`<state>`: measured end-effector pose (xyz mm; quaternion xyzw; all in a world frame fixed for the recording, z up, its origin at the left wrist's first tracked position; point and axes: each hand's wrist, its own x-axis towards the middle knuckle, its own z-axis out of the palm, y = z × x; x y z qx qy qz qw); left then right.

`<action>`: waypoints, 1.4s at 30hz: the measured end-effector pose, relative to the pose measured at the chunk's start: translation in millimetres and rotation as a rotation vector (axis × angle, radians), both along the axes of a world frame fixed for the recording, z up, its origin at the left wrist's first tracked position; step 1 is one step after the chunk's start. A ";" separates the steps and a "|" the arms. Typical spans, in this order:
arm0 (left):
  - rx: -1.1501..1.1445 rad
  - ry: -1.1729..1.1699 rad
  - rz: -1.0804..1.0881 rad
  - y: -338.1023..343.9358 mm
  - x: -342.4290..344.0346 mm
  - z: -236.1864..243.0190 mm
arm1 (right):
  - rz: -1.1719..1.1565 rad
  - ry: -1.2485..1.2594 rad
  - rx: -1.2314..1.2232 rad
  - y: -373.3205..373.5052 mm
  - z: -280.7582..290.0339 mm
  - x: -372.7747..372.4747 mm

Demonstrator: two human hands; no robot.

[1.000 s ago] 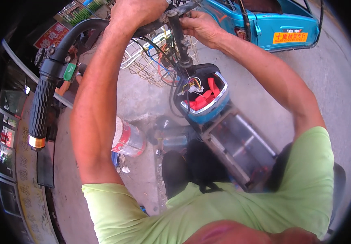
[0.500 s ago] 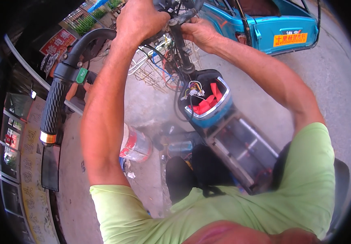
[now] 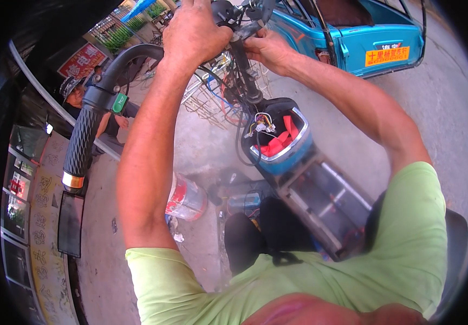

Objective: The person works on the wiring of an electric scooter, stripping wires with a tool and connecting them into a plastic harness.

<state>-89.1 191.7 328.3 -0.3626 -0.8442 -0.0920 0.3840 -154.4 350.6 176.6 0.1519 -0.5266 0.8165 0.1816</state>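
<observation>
My left hand (image 3: 197, 33) is wrapped over the middle of a scooter's black handlebar (image 3: 132, 52), its thumb pointing right and some fingertips cut off by the upper edge. Just right of the steering column (image 3: 243, 67), my right hand (image 3: 273, 52) is closed, fingers bent toward the column's top; what they grip is hidden. A black textured handle grip (image 3: 79, 142) with a gold end hangs at the left, beside a green switch (image 3: 119, 103). Below the column, loose wire connectors (image 3: 262, 125) and red cloth-like strips (image 3: 282, 140) lie in the open blue front housing (image 3: 288, 161).
A wire basket (image 3: 208, 104) sits beyond the column. The scooter's open footboard frame (image 3: 326, 200) runs toward me. On the ground at left stands a red and white bucket (image 3: 188, 199). A blue three-wheeled vehicle (image 3: 353, 46) stands far right; another person (image 3: 115, 120) is at far left.
The view has shifted slightly, so the handlebar and scooter appear a little farther right and lower. More of the other person shows at left. Both hands stay at the handlebar's middle.
</observation>
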 end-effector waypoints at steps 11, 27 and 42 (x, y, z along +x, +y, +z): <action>0.002 -0.025 0.075 2.0 0.8 -0.1 | -0.062 -0.062 -0.106 -15.9 4.1 0.8; -0.026 -0.041 0.049 -0.6 -24.4 -1.8 | -0.219 0.007 0.413 10.3 11.1 3.5; -0.064 0.016 0.055 0.7 -59.7 -2.1 | -0.233 0.020 0.261 0.1 3.6 -4.5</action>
